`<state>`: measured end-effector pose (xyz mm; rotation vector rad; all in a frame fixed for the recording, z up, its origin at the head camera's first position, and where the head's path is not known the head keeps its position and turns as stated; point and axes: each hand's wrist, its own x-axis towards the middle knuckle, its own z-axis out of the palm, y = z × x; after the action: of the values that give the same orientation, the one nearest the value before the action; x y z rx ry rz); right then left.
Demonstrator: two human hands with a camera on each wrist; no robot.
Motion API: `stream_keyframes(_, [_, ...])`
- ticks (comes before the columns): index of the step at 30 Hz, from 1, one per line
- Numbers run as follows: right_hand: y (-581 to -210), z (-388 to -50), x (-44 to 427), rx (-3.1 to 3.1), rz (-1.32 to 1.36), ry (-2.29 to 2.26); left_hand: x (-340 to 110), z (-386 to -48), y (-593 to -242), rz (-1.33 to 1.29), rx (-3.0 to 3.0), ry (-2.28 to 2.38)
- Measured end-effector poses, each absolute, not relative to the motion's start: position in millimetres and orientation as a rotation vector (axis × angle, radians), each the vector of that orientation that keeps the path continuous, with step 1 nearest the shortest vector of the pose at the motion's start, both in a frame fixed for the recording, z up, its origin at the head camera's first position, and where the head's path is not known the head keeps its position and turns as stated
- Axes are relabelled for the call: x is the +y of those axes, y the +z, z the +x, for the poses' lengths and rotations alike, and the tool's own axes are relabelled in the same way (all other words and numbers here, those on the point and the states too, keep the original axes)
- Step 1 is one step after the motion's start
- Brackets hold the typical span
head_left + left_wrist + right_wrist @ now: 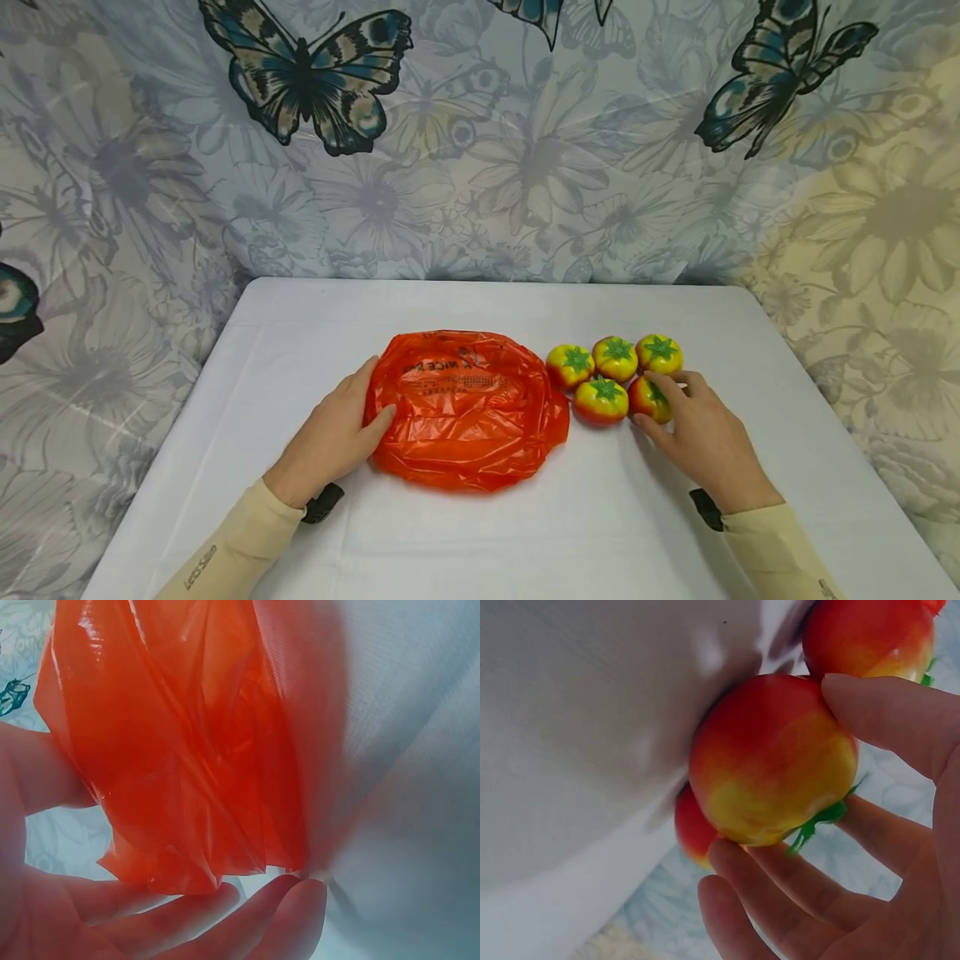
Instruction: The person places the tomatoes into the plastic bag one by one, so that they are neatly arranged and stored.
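Observation:
A glossy orange-red plastic bag (465, 417) with dark print lies on the white table, bulging and crinkled. My left hand (341, 417) rests against its left side, thumb over the near edge; in the left wrist view the fingers (202, 919) extend loosely along the bag's edge. Right of the bag sit several red-and-yellow tomatoes (601, 402) with green star-shaped tops, in two rows. With thumb and fingers curved round it, my right hand (701, 437) holds the near-right tomato (772, 761). Part of that tomato is hidden by the fingers in the head view.
The white-covered table (495, 550) stretches in front of and beside the bag. Behind it hangs a floral backdrop (480, 208) with butterflies. The bag's right edge lies close against the nearest tomatoes. Dark straps are on both wrists.

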<state>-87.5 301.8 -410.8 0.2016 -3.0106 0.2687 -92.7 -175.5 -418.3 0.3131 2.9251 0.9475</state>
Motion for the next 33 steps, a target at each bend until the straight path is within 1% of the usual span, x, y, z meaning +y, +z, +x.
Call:
stream_keyframes(6, [-404,-88,296,-3.03,0.187,0.248,-179,-90,-420,0.315,2.954,0.947])
stream_keyframes(14, [-368,-96,275,-2.87,0.333,0.258,-182,-90,-418,0.322,2.954,0.97])
stream_keyframes(18, [-352,-106,247,-2.862,0.408,0.288,-180,-91,-418,0.32,2.951,0.973])
stream_keyframes(22, [-344,-118,213,-2.903,0.502,0.325,-177,-93,-419,0.313,2.945,0.972])
stream_keyframes(27, [-346,-133,177,-2.934,0.587,0.344,-175,-95,-420,0.297,2.928,0.97])
stream_keyframes(33, [-358,-147,138,-2.921,0.753,0.379,-174,-98,-420,0.289,2.922,0.979])
